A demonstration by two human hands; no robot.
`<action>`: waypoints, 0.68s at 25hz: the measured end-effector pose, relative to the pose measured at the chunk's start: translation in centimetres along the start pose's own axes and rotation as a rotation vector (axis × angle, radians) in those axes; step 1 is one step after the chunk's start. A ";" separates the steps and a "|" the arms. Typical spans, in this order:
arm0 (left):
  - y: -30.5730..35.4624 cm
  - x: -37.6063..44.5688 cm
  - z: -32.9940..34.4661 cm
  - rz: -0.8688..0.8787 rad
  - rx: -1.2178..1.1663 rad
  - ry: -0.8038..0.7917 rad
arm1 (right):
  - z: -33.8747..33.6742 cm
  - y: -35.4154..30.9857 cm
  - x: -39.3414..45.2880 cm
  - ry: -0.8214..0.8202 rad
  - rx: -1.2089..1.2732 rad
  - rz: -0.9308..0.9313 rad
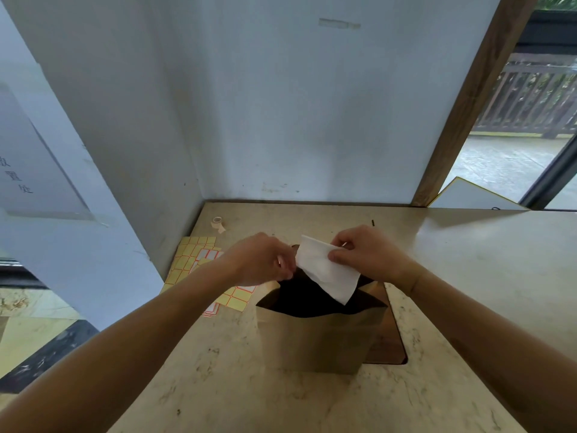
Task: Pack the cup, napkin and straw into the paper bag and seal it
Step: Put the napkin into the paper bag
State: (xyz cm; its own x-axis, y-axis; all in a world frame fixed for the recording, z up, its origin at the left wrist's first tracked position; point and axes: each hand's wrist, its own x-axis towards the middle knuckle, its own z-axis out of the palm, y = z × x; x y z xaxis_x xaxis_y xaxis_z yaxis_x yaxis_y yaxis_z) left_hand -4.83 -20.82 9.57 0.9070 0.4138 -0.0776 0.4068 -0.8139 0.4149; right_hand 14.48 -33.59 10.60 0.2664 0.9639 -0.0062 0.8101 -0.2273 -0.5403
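**Napkin poised over the open bag**

The brown paper bag (318, 335) stands upright on the stone-topped desk (218, 385), near the middle, its mouth open and dark inside. Whether the cup or straw is already in there cannot be told; neither shows anywhere on the desk. The right hand (371, 254) pinches the white napkin (327, 270) between thumb and fingers (338, 255), the sheet hanging down across the bag's mouth. The left hand (265, 260) is closed at the bag's far left rim, apparently holding it open, though the exact grip is hidden.

The step in hand looks like putting the napkin in. Next, the napkin needs lowering past the rim and letting go, with the mouth kept wide. To the left lie sheets of yellow labels (199, 260) and, farther back, a small tape roll (217, 220), likely for sealing.
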 end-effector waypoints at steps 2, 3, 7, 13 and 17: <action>0.7 -0.1 0.8 0.021 0.216 -0.132 | 0.9 -0.7 0.0 -0.076 -0.034 -0.021; 0.8 -0.1 1.2 0.030 0.285 -0.159 | 1.4 -1.0 -0.1 -0.103 -0.029 -0.025; 0.7 0.0 2.6 0.034 0.456 -0.183 | 2.5 -1.1 -0.6 -0.199 -0.012 -0.043; -0.2 0.1 3.5 0.001 0.542 -0.267 | 3.6 -0.7 -1.0 -0.474 -0.197 -0.063; -0.1 0.0 3.3 -0.001 0.524 -0.303 | 4.2 -0.5 -0.8 -0.465 -0.296 -0.007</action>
State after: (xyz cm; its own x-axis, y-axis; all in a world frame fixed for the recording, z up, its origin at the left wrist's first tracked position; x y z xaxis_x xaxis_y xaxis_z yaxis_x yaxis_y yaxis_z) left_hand -4.46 -22.08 6.59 0.8656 0.3431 -0.3647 0.3374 -0.9378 -0.0816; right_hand 11.68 -33.65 7.31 0.0558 0.9102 -0.4105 0.9413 -0.1850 -0.2824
